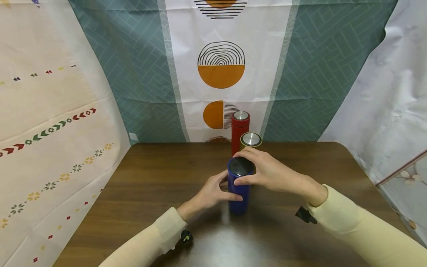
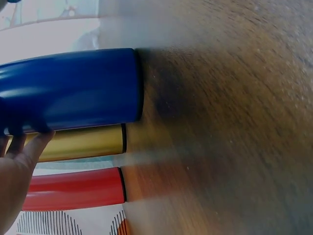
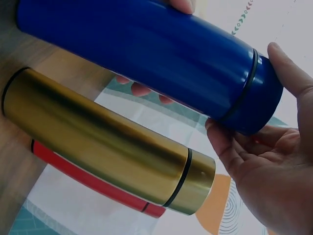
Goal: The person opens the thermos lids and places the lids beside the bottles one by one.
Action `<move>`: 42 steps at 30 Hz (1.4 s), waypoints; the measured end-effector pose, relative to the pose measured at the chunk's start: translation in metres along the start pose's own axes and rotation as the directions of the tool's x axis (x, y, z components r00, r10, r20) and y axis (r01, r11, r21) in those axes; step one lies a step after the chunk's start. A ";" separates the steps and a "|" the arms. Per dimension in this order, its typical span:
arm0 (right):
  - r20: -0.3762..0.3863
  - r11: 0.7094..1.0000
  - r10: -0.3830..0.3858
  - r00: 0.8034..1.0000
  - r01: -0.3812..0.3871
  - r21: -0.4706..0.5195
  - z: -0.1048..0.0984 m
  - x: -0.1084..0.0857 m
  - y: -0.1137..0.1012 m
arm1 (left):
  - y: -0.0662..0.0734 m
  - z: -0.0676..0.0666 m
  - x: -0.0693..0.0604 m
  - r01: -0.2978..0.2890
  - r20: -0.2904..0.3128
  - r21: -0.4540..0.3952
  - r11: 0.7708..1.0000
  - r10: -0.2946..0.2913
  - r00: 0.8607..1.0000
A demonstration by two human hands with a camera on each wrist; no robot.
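A blue thermos flask (image 1: 236,189) with a dark top stands upright on the wooden table, nearest to the person. My left hand (image 1: 211,192) grips its body from the left, thumb in front and fingers behind. From the right, my right hand (image 1: 267,170) holds the lid between thumb and fingers; the right wrist view shows the dark seam under that blue lid (image 3: 264,93). Just behind is a gold thermos flask (image 3: 107,142), mostly covered in the head view by the right hand and the blue flask. Farther back stands a red thermos flask (image 1: 237,139).
The brown wooden table (image 1: 160,174) extends to both sides of the flasks. A patterned green and white curtain (image 1: 143,66) hangs behind its far edge. Pale cloths hang at the left (image 1: 60,129) and right (image 1: 400,92).
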State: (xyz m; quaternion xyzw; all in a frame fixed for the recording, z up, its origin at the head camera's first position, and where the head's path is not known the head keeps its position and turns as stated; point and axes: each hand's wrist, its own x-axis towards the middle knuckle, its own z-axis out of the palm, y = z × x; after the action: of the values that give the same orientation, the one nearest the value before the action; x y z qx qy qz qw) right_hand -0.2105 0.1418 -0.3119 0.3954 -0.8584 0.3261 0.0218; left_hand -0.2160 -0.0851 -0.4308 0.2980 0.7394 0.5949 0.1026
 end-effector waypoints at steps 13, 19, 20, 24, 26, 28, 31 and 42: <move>0.047 0.998 -0.062 0.997 0.062 0.016 -0.010 0.001 0.004 | 0.002 0.001 0.002 -0.002 0.002 0.054 0.999 0.002 1.000; 0.105 0.996 -0.083 0.991 0.080 0.026 -0.015 0.004 0.007 | 0.003 0.001 0.004 -0.009 -0.012 0.102 0.995 0.010 1.000; 0.113 0.996 -0.084 0.990 0.081 0.028 -0.016 0.005 0.007 | 0.003 0.001 0.004 -0.013 -0.015 0.103 0.995 0.014 1.000; 0.121 0.997 -0.074 0.990 0.073 0.012 -0.015 0.003 0.006 | 0.001 0.003 0.003 -0.021 -0.025 0.103 0.994 0.024 0.999; 0.104 0.999 -0.050 0.993 0.051 -0.009 -0.012 0.001 0.003 | 0.001 0.003 0.003 -0.022 -0.030 0.096 0.995 0.025 0.999; 0.073 0.999 -0.013 0.997 0.015 -0.029 -0.007 -0.002 -0.001 | 0.001 0.004 0.002 -0.019 -0.035 0.082 0.996 0.022 0.999; -0.011 0.996 0.049 0.999 -0.049 -0.078 0.001 -0.005 -0.008 | 0.001 0.005 0.002 -0.018 -0.049 0.087 0.996 0.022 0.999; -0.130 0.968 0.160 0.979 -0.182 -0.174 0.011 -0.003 -0.024 | -0.001 0.003 0.004 -0.020 -0.029 0.117 0.993 0.024 0.999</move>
State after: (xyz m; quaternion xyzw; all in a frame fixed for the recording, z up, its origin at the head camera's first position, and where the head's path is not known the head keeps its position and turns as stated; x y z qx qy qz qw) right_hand -0.1890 0.1264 -0.3081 0.2968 -0.9131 0.2680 0.0793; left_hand -0.2181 -0.0806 -0.4319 0.3028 0.7710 0.5562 0.0673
